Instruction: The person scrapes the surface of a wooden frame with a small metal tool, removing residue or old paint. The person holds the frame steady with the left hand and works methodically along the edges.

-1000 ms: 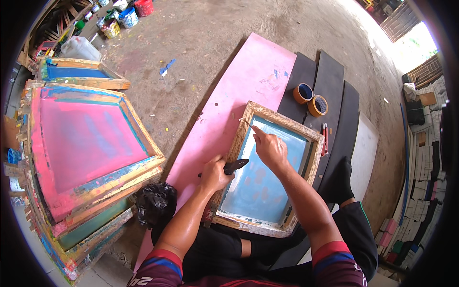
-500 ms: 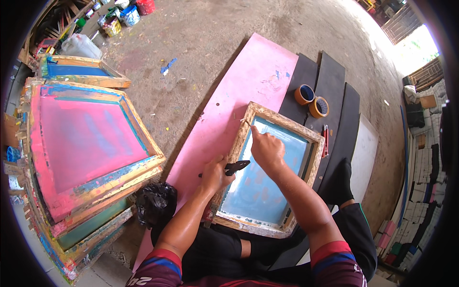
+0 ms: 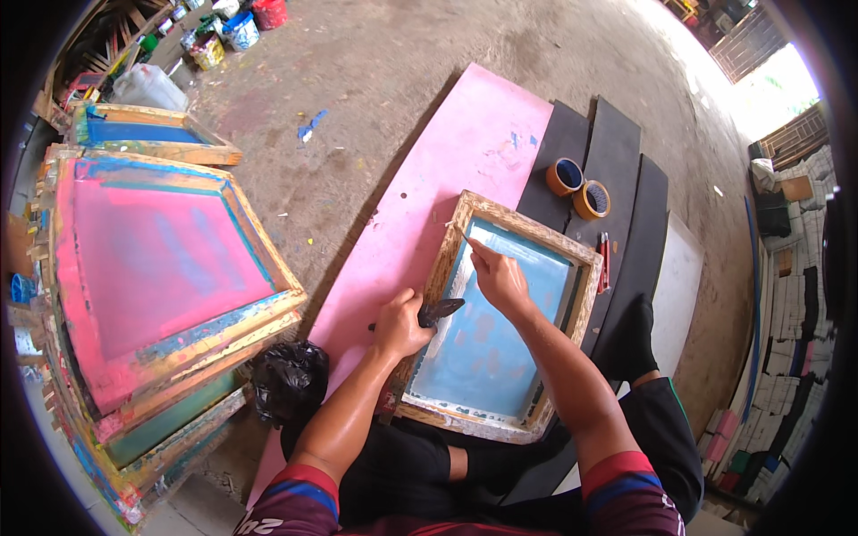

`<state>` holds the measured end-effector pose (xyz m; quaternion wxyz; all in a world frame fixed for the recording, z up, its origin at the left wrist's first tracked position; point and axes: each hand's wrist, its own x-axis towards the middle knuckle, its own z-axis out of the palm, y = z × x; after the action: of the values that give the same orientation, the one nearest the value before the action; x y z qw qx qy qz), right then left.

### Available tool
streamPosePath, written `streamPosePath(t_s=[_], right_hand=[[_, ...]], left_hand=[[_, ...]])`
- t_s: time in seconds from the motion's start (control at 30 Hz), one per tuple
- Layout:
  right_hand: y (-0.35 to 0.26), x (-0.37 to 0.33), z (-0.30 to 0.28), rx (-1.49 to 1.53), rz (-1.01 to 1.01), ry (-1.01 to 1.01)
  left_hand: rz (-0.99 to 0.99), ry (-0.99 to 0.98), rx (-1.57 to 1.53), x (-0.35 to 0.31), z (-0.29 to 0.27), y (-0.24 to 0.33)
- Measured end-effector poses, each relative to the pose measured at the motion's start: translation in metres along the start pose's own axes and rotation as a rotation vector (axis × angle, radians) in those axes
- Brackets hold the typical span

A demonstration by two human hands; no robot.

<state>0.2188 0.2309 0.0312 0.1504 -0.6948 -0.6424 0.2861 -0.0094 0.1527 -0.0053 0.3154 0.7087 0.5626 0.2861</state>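
A wooden screen-printing frame (image 3: 536,230) with blue mesh (image 3: 500,357) lies tilted in front of me, over a pink board and dark boards. At its left rail, my left hand (image 3: 400,326) is closed round a black tool (image 3: 444,310) whose blunt end sticks out over the mesh; its exact kind is hard to tell. My right hand (image 3: 502,279) pinches a thin dark stick-like tool (image 3: 467,238) that points at the frame's upper left corner. A pale scrap (image 3: 450,225) shows on the wood there.
Two tape rolls (image 3: 565,177) and a red cutter (image 3: 604,259) rest on the dark boards (image 3: 617,147). Left, paint-stained screens are stacked, a pink one (image 3: 170,259) on top. A black plastic bag (image 3: 290,380) sits beside the pink board (image 3: 420,170). Paint buckets (image 3: 241,31) stand far left.
My right hand has shifted slightly right and down from the frame's corner, showing more of the thin tool. My left hand keeps its grip, turned slightly. The frame stays nearly in place.
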Motion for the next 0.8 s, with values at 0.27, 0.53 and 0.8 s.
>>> streamPosePath(t_s=[0.27,0.53,0.8], right_hand=[[0.05,0.015,0.026,0.422,-0.089,-0.053],[0.029,0.01,-0.002,0.772,0.315,-0.317],[0.033,0.013,0.001,0.024,-0.146,0.001]], left_hand=[[-0.002,-0.009,-0.027,0.0,0.0,-0.001],[-0.012,-0.018,-0.019,-0.002,-0.002,-0.002],[-0.013,-0.01,-0.014,-0.001,-0.001,-0.004]])
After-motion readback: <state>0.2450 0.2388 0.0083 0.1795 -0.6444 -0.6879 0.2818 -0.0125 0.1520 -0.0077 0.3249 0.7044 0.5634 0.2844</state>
